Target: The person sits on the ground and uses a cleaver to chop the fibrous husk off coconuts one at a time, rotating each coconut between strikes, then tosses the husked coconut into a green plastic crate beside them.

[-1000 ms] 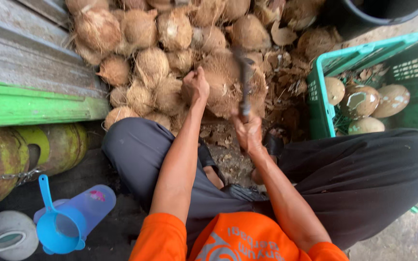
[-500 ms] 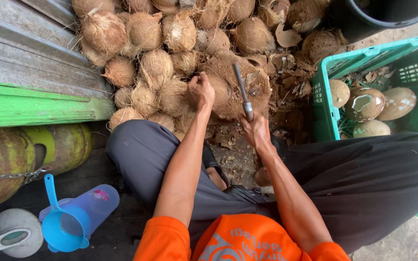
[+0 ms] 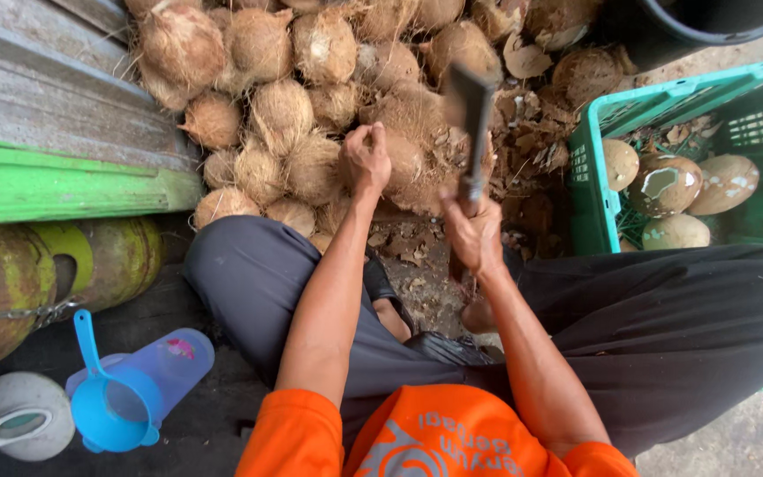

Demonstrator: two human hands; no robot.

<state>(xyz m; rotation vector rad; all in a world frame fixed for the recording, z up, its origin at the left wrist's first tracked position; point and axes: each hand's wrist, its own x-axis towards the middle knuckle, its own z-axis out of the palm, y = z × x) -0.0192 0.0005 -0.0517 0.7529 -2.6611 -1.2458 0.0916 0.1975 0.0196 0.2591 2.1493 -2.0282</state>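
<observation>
- My left hand [image 3: 366,159] is closed over the top of a coconut [image 3: 412,163], fingers curled down on the husk, pinning it against the ground in front of my knees.
- That coconut is brown and shaggy — dry fibre all over, with loose strands hanging off the side nearest the blade. It sits at the near edge of the pile [image 3: 311,79], touching the nuts behind it.
- My right hand [image 3: 474,231] is wrapped tight round the handle of a cleaver [image 3: 470,110]. The blade is raised, dark and blurred, pointing away from me just right of the held coconut; I cannot tell whether its edge touches the husk.
- Husk chips [image 3: 417,252] litter the ground between my legs and under the coconut.
- To my right a green crate [image 3: 586,194] holds smooth peeled nuts [image 3: 664,185] — pale brown with white patches, quite unlike the hairy one I hold.
- To my left: a green board [image 3: 55,190], a rusty yellow-green cylinder [image 3: 11,283], and a blue scoop [image 3: 103,397] resting in a clear jug [image 3: 174,358].
- A black tub [image 3: 708,22] stands beyond the crate.
</observation>
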